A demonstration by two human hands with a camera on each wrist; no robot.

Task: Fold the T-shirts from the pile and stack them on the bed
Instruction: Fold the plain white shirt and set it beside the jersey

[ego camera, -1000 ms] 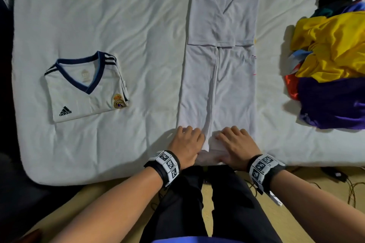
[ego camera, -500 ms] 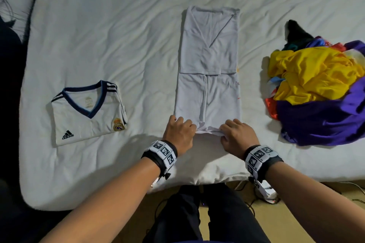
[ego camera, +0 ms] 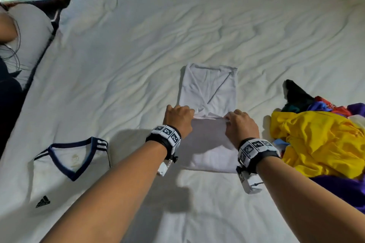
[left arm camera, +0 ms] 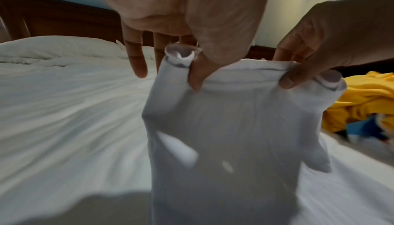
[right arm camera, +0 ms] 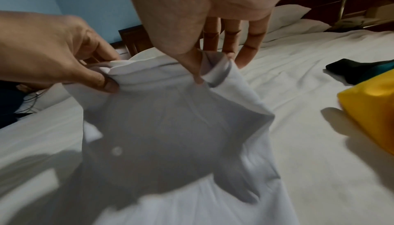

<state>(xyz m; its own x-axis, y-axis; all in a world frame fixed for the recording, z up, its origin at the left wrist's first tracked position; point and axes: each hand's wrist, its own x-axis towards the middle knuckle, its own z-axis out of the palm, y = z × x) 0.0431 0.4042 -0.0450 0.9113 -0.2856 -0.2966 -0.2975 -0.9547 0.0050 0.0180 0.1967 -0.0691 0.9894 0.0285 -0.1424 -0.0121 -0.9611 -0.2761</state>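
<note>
A plain white T-shirt lies mid-bed, folded into a long strip, its lower half lifted and doubled toward the collar. My left hand pinches the left corner of the hem between thumb and fingers. My right hand pinches the right corner the same way. The raised cloth hangs below both hands. A folded white jersey with navy V-neck lies at the left. The unfolded pile of yellow, purple, red and black shirts sits at the right.
The white bedsheet is wrinkled and bare behind the shirt. A person in a white shirt sits at the far left edge. A dark wooden headboard and pillows stand at the far end.
Both hands have lifted the shirt's hem from the bed's near edge and carried it forward, halving the strip; the camera has moved in over the bed.
</note>
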